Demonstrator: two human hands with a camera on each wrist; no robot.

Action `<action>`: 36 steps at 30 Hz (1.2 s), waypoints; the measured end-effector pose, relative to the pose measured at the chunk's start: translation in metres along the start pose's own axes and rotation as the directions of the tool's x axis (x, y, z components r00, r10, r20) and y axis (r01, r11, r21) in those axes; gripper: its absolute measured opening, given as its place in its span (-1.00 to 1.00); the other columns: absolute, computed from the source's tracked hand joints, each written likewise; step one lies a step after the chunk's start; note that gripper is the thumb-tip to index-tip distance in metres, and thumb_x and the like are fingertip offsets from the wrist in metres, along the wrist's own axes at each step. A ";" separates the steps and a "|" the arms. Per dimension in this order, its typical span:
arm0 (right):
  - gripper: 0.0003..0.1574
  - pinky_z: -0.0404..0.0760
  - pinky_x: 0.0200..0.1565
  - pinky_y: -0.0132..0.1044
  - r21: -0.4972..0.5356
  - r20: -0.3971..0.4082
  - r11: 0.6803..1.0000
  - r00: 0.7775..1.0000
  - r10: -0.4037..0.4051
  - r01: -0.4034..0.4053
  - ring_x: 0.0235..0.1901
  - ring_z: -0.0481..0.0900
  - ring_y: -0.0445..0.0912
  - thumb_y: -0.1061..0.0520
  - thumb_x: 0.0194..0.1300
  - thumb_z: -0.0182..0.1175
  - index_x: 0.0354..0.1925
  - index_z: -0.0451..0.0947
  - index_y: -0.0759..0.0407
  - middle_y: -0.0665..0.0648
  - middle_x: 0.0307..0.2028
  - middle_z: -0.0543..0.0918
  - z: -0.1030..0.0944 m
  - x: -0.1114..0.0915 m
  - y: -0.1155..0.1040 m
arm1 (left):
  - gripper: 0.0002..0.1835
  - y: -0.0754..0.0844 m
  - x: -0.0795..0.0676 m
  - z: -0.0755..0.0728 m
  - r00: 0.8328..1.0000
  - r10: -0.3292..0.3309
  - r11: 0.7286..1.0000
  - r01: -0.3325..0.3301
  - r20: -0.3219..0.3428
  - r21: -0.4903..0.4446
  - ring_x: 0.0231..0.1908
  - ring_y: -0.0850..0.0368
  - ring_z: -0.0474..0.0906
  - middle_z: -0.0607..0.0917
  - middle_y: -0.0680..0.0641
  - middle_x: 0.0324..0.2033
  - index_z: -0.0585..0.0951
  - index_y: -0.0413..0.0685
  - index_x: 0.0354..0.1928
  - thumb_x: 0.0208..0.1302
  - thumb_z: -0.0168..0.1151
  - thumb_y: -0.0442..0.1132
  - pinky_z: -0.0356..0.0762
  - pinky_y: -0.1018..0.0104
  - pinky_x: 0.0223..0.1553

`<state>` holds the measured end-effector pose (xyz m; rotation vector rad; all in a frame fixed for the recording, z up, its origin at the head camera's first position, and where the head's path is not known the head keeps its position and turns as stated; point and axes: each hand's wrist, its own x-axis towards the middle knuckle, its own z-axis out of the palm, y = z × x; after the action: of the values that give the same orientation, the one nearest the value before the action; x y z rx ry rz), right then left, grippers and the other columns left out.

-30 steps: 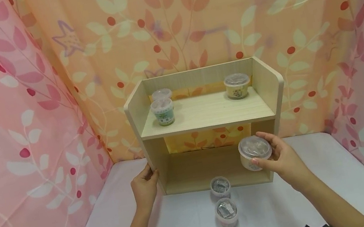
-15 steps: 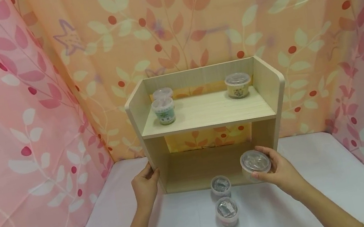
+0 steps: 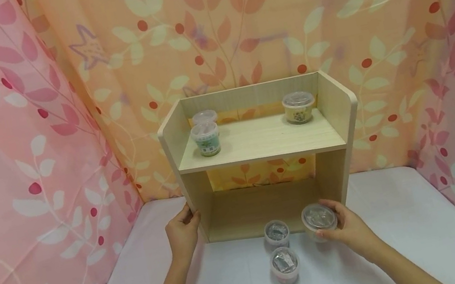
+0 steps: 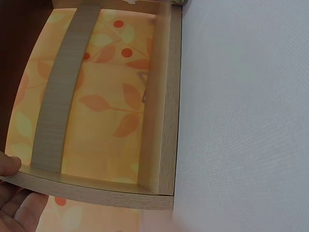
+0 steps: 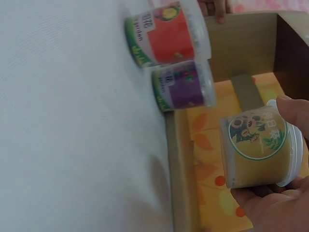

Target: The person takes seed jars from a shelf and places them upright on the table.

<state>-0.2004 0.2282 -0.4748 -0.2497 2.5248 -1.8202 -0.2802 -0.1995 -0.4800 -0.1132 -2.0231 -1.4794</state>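
My right hand point(image 3: 353, 231) holds a round clear-lidded tub point(image 3: 319, 217) from its right side, in front of the wooden shelf unit's lower right opening. The right wrist view shows sunflowers printed on this tub point(image 5: 256, 150), held clear of the white cloth. Thumb and fingers of my left hand point(image 3: 183, 236) grip the front edge of the shelf unit point(image 3: 260, 149) at its left side panel. Between the hands, two smaller lidded tubs stand on the cloth; the right wrist view shows a purple-labelled tub point(image 5: 181, 84) and a red-labelled tub point(image 5: 169, 34).
On the upper board, a green-labelled tub point(image 3: 207, 140) stands at the left with another lidded tub point(image 3: 204, 115) behind it. A yellowish tub point(image 3: 299, 108) sits at the right. Patterned curtains point(image 3: 234, 24) enclose the white-covered table point(image 3: 229, 283).
My right hand has lowered the sunflower tub and brought it towards me, from the lower opening to just before its front edge. The left hand keeps its grip on the side panel.
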 end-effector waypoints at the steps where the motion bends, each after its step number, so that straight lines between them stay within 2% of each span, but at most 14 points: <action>1: 0.18 0.44 0.26 -0.45 -0.004 0.004 1.000 1.000 0.011 -0.011 0.50 0.19 0.31 0.05 0.15 0.55 0.54 0.10 0.23 0.35 0.50 0.25 0.001 0.001 0.003 | -0.58 0.000 0.000 0.000 1.000 -0.002 1.000 0.002 0.001 -0.002 -0.14 -0.10 0.78 0.77 -0.30 -0.09 0.71 -0.21 0.12 0.18 0.44 -0.45 0.72 0.46 -0.25; 7: 0.19 0.36 0.40 -0.09 -0.048 -0.009 0.998 0.999 0.045 -0.046 0.47 0.27 0.26 0.05 0.11 0.57 0.53 0.14 0.22 0.32 0.47 0.32 0.005 0.005 0.019 | -0.58 0.000 0.000 0.001 1.000 -0.015 1.000 0.015 0.006 -0.003 -0.15 -0.10 0.78 0.77 -0.29 -0.09 0.70 -0.20 0.13 0.19 0.44 -0.46 0.73 0.43 -0.25; 11: 0.21 0.24 0.46 0.20 -0.065 0.000 0.997 0.999 0.043 -0.043 0.48 0.23 0.32 0.04 0.09 0.58 0.52 0.13 0.24 0.36 0.48 0.29 0.006 0.006 0.028 | -0.58 0.001 0.000 0.001 1.000 -0.015 1.000 0.015 0.007 -0.009 -0.15 -0.11 0.78 0.77 -0.29 -0.10 0.71 -0.19 0.12 0.19 0.43 -0.46 0.72 0.47 -0.26; 13: 0.23 0.21 0.46 0.28 -0.064 0.012 0.997 0.999 0.048 -0.047 0.48 0.21 0.35 0.03 0.09 0.58 0.53 0.11 0.24 0.38 0.49 0.26 0.006 0.007 0.031 | -0.58 0.002 0.000 0.002 1.000 -0.009 1.000 0.009 0.008 -0.014 -0.15 -0.12 0.78 0.77 -0.30 -0.09 0.71 -0.20 0.12 0.19 0.43 -0.47 0.71 0.49 -0.26; 19: 0.26 0.19 0.47 0.28 -0.086 0.020 0.994 0.997 0.071 -0.069 0.48 0.18 0.37 0.00 0.07 0.60 0.53 0.10 0.24 0.41 0.50 0.22 0.007 0.007 0.040 | -0.59 0.003 0.001 0.004 1.000 0.002 1.000 -0.002 0.004 -0.019 -0.15 -0.13 0.78 0.76 -0.31 -0.08 0.69 -0.25 0.12 0.19 0.42 -0.48 0.70 0.51 -0.27; 27: 0.23 0.17 0.48 0.30 -0.062 0.038 0.996 0.997 0.069 -0.066 0.48 0.17 0.38 0.08 0.07 0.59 0.52 0.11 0.27 0.43 0.47 0.27 0.009 0.006 0.046 | -0.59 0.003 -0.001 0.003 1.000 -0.015 1.000 0.015 0.000 0.001 -0.18 -0.09 0.78 0.77 -0.30 -0.09 0.70 -0.23 0.11 0.19 0.44 -0.46 0.70 0.53 -0.28; 36: 0.25 0.14 0.48 0.31 -0.092 0.052 0.994 0.997 0.057 -0.052 0.49 0.16 0.39 0.06 0.08 0.59 0.52 0.08 0.32 0.46 0.47 0.26 0.009 0.007 0.046 | -0.59 0.002 0.000 0.000 1.000 -0.023 1.000 0.023 0.005 -0.005 -0.17 -0.10 0.78 0.77 -0.27 -0.08 0.70 -0.21 0.12 0.19 0.44 -0.47 0.70 0.53 -0.27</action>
<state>-0.2115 0.2326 -0.5207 -0.2263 2.5536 -1.6593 -0.2793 -0.1984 -0.4785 -0.0963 -2.0307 -1.4994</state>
